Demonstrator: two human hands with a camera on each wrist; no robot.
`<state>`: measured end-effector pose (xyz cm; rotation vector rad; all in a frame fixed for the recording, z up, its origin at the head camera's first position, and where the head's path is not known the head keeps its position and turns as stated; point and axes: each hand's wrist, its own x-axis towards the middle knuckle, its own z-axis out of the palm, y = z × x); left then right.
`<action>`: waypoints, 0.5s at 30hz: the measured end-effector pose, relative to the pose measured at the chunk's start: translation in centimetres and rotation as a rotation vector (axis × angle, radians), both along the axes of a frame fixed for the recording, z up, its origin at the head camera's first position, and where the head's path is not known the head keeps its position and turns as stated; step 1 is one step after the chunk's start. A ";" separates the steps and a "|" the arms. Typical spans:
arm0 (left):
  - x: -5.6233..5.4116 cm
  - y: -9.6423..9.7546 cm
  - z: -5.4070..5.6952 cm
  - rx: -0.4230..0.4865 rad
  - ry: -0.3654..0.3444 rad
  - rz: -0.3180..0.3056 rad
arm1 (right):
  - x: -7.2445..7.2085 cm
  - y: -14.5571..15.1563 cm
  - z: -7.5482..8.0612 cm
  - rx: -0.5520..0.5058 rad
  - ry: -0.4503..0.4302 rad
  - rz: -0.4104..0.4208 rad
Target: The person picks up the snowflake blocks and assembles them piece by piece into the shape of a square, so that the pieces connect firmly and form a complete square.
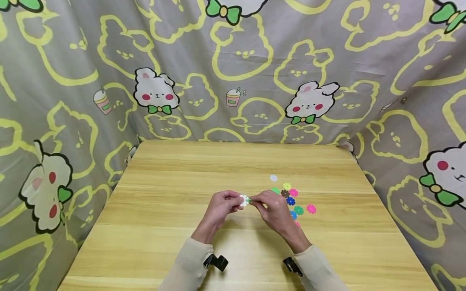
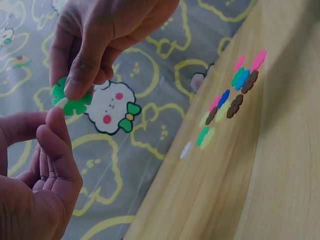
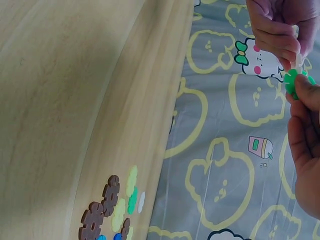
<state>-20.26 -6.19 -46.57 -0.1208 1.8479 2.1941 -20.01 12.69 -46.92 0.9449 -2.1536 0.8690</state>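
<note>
Over the middle of the table, my left hand pinches a white notched snowflake disc between thumb and fingers. Thumb and fingers of my right hand grip a green snowflake disc from the other side. The two discs meet at their edges between the hands, set crosswise, the white one edge-on in the left wrist view. Fingertips hide part of both discs. From the right wrist view, the green disc sits under the right thumb, right against the white piece.
Loose snowflake discs lie on the wooden table beside and beyond my right hand: white, yellow, brown, dark blue, teal and pink. A patterned curtain hangs around the table.
</note>
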 end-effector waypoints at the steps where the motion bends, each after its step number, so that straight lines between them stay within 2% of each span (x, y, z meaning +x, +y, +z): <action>1: 0.0 0.0 0.0 0.004 0.001 0.001 | 0.0 0.0 0.0 0.003 -0.005 -0.006; 8: -0.2 -0.5 0.2 0.000 0.003 0.010 | 0.0 -0.1 0.1 0.013 -0.043 -0.032; 15: -0.4 -1.4 0.4 -0.006 0.014 0.034 | -1.1 1.3 -0.5 -0.004 -0.077 -0.062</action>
